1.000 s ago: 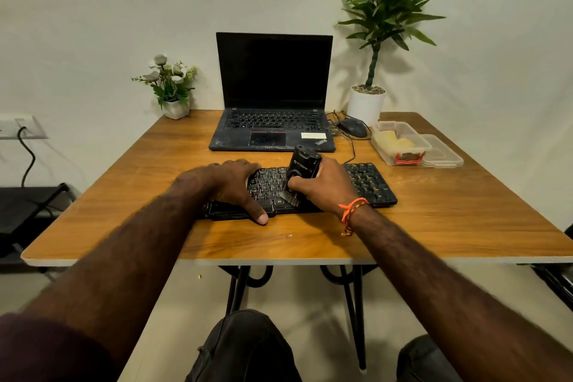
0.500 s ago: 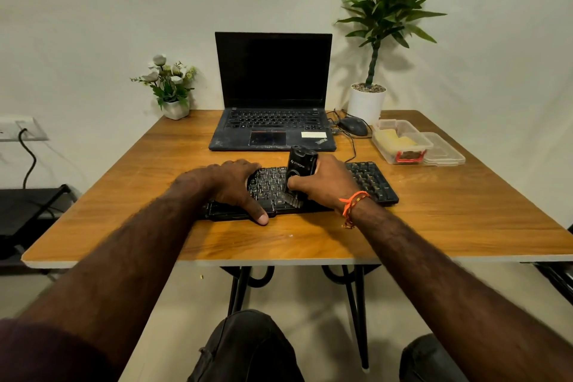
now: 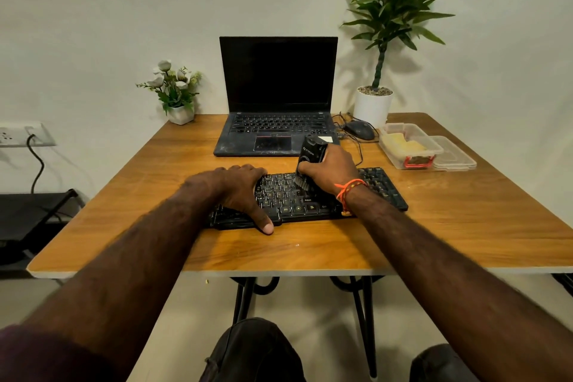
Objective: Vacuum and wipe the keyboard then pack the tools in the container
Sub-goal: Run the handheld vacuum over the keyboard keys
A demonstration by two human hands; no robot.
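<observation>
Head view: a wooden table (image 3: pixel 449 236) with a pale edge and black hairpin legs stands against a plain off-white wall. The keyboard (image 3: pixel 310 198), black, lies flat on the table, near the front edge and roughly centred.

The left hand (image 3: pixel 238 192) rests palm down on the left part of the keyboard, fingers spread and relaxed, thumb reaching over its front edge onto the wood. The right hand (image 3: pixel 333 172) grasps the vacuum (image 3: pixel 311 153), a small black handheld unit, fingers wrapped round its body. The vacuum stands tilted, its brush end touching the keys at the middle of the keyboard. An orange thread band circles the right wrist.

Behind the keyboard sits an open laptop (image 3: pixel 277 102) with a dark screen. Right of the laptop lies a mouse (image 3: pixel 359 129) with its cable, then a tall plant (image 3: pixel 393 9) in a white pot. Right of and behind the keyboard is the container (image 3: pixel 409 146), clear plastic, with a yellow cloth and something red inside; its lid (image 3: pixel 454 156) lies just beside it. Left of the laptop, a small pot of white flowers (image 3: pixel 172 87) stands near the wall.

Left of the table, a wall socket (image 3: pixel 21 133) holds a plug with a black cable hanging down toward a dark shelf.
</observation>
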